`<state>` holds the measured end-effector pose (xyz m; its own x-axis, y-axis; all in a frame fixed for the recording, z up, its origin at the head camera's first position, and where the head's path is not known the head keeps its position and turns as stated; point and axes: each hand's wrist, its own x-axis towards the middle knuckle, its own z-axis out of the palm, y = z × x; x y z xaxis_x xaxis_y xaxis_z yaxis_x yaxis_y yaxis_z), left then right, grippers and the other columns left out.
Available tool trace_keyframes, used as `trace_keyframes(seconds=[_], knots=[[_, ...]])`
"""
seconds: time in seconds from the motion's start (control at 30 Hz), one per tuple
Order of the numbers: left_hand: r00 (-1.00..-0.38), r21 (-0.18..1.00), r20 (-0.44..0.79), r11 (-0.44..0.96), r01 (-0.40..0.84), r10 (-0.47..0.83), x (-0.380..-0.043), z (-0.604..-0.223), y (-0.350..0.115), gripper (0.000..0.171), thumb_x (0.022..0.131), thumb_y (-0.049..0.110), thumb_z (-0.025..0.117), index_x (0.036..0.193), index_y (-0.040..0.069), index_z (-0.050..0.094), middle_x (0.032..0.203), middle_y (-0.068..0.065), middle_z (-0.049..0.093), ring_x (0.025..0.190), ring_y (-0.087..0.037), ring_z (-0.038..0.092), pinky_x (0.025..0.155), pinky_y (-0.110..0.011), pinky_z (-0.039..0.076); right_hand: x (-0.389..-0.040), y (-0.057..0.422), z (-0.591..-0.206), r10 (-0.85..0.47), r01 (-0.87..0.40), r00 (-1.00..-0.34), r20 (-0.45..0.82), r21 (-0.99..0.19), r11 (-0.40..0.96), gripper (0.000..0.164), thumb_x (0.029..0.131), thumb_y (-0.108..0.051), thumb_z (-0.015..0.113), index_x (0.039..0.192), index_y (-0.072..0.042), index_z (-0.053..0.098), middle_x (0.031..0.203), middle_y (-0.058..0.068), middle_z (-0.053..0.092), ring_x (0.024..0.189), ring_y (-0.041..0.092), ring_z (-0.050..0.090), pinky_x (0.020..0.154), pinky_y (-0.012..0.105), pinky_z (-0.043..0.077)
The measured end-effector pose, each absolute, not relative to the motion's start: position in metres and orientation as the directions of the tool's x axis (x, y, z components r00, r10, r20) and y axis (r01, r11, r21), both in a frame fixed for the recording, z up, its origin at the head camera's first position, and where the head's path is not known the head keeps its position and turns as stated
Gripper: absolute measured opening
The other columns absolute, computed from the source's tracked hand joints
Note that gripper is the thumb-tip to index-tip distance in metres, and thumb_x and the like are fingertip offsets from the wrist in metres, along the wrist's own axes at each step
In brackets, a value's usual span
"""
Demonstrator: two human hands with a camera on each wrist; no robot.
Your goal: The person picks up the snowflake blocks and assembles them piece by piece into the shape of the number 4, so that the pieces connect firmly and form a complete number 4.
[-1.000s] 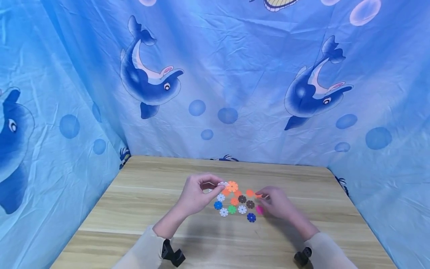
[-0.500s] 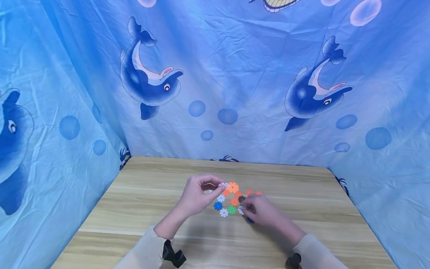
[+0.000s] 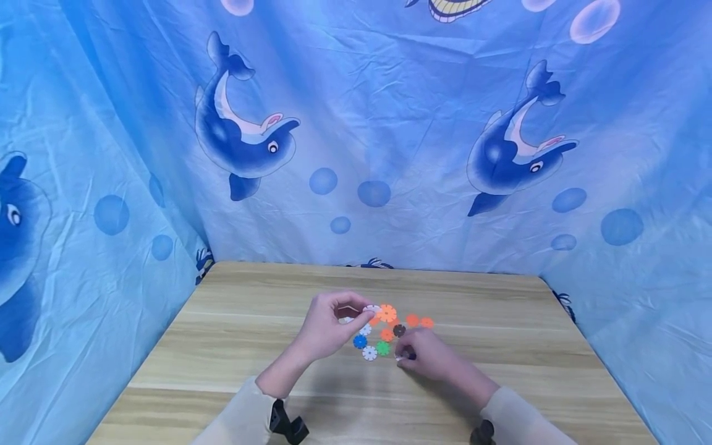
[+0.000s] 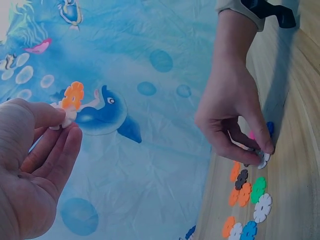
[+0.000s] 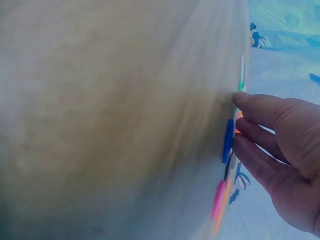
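My left hand (image 3: 336,324) is raised over the table and pinches a white snowflake disc (image 4: 67,116) between thumb and fingers. An orange snowflake disc (image 4: 74,94) is joined to that white one and sticks up from it. Low at the tabletop, my right hand (image 3: 428,353) has its thumb and fingertips on another white snowflake disc (image 4: 264,160), pinching it at its edges; the hand covers most of it in the head view. A dark blue disc (image 5: 228,141) and a pink disc (image 5: 218,200) lie close by my right fingers.
Several loose discs lie between the hands on the wooden table (image 3: 222,346), among them a green disc (image 3: 383,348), a blue disc (image 3: 360,341), a brown disc (image 3: 399,330) and an orange disc (image 3: 426,322). A blue dolphin-print curtain (image 3: 367,136) encloses the table's back and sides.
My right hand has moved left from the orange discs at the right to the white disc, covering the dark blue and pink ones in the head view. My left hand stays nearly still.
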<state>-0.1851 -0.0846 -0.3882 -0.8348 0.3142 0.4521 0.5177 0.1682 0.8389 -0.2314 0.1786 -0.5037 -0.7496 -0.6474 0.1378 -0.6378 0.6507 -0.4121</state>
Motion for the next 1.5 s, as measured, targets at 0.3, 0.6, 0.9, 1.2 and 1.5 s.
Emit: trace_keyframes(seconds=[0.3,0.6,0.9,1.2,1.5], knots=[[-0.845,0.839,0.441,0.196,0.508,0.303,-0.185,-0.387,-0.086,0.009,0.095,0.013,0.082,0.104,0.01,0.082,0.1,-0.007,0.082,0.088,-0.012,0.078,0.086,-0.028,0.066,-0.233,0.181,-0.482,-0.612,-0.614,-0.774,0.162,-0.43,0.662,0.017,0.092,-0.002,0.075,0.107,-0.008,0.08,0.096,0.0,0.079,0.083,0.002,0.068,0.074,0.019,0.061],[-0.844,0.836,0.451,0.194,0.514,0.29,-0.188,-0.384,-0.083,0.011,0.095,0.015,0.082,0.105,0.011,0.082,0.102,-0.007,0.082,0.089,-0.02,0.08,0.087,-0.027,0.066,-0.226,0.202,-0.435,-0.425,-0.529,-0.846,0.322,-0.605,0.595,0.018,0.094,-0.002,0.076,0.109,-0.012,0.08,0.104,0.001,0.081,0.091,0.014,0.078,0.08,0.022,0.065],[-0.852,0.845,0.465,0.167,0.508,0.242,-0.191,-0.385,-0.078,0.007,0.096,0.017,0.081,0.102,0.015,0.082,0.099,-0.003,0.083,0.087,-0.029,0.08,0.086,-0.03,0.067,-0.198,0.195,-0.384,-0.253,-0.561,-0.826,0.504,-0.781,0.274,0.019,0.091,0.005,0.08,0.107,-0.005,0.079,0.096,0.013,0.081,0.081,0.017,0.081,0.077,0.029,0.068],[-0.836,0.835,0.487,0.145,0.53,0.254,-0.189,-0.383,-0.073,0.01,0.096,0.017,0.081,0.103,0.009,0.081,0.1,-0.009,0.082,0.086,-0.023,0.08,0.086,-0.028,0.067,-0.184,0.181,-0.375,-0.259,-0.663,-0.747,0.613,-0.716,0.218,0.021,0.087,0.012,0.08,0.106,0.003,0.077,0.096,0.017,0.08,0.083,0.008,0.079,0.077,0.028,0.068],[-0.838,0.847,0.478,0.117,0.519,0.262,-0.189,-0.387,-0.072,0.008,0.096,0.014,0.08,0.102,0.008,0.081,0.097,-0.01,0.082,0.082,-0.023,0.08,0.085,-0.034,0.068,-0.187,0.177,-0.378,-0.25,-0.682,-0.728,0.638,-0.711,0.17,0.021,0.087,0.013,0.08,0.105,0.003,0.077,0.094,0.02,0.079,0.082,0.011,0.08,0.073,0.029,0.068]])
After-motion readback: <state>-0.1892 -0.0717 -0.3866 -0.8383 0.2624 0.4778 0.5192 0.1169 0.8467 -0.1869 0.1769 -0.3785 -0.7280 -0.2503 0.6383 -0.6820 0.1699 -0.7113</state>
